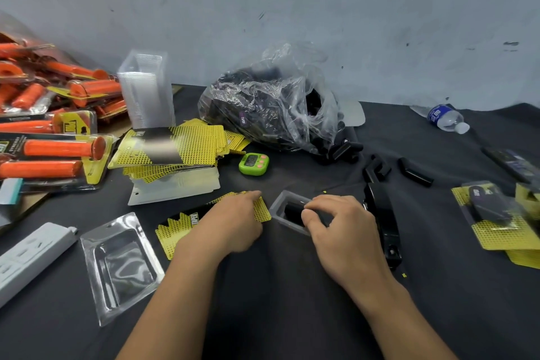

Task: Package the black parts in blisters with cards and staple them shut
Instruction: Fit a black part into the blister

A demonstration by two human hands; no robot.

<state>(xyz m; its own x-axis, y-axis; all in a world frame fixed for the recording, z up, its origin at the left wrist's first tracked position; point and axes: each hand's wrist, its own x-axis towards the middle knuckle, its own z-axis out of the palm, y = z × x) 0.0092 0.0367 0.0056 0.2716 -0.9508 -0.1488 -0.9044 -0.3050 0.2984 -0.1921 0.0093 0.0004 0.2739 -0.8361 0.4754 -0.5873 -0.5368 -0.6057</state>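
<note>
The person leans over a table (277,286) covered in dark cloth, both forearms stretched out in front. The left hand (230,222) lies on a yellow-and-black dotted printed card (175,232) that sits flat on the cloth. Its index finger is straight and reaches the card's far edge, and nothing is clenched that I can see. The right hand (344,228) pinches a short black cylindrical part (293,210) between thumb and forefinger. That part sits down in the pocket of a small clear plastic blister tray (279,213), which rests on the table just right of the card.

A black hand stapler (382,222) lies close by the right hand, on its outer side. An empty clear blister shell (122,266) lies to the left of the card, and a white power strip (29,257) lies further left still. Behind the hands are a fanned heap of the same yellow cards (175,146), a tall stack of clear blisters (146,90) and a small green digital timer (253,164).

A crumpled clear plastic bag of black parts (271,102) sits at the back, with a few loose black pieces (415,174) spilled near it. Packaged orange grips (58,149) are piled at the far left. Carded black packs (493,213) sit at the right edge, and a plastic water bottle (447,118) lies on its side beyond them.
</note>
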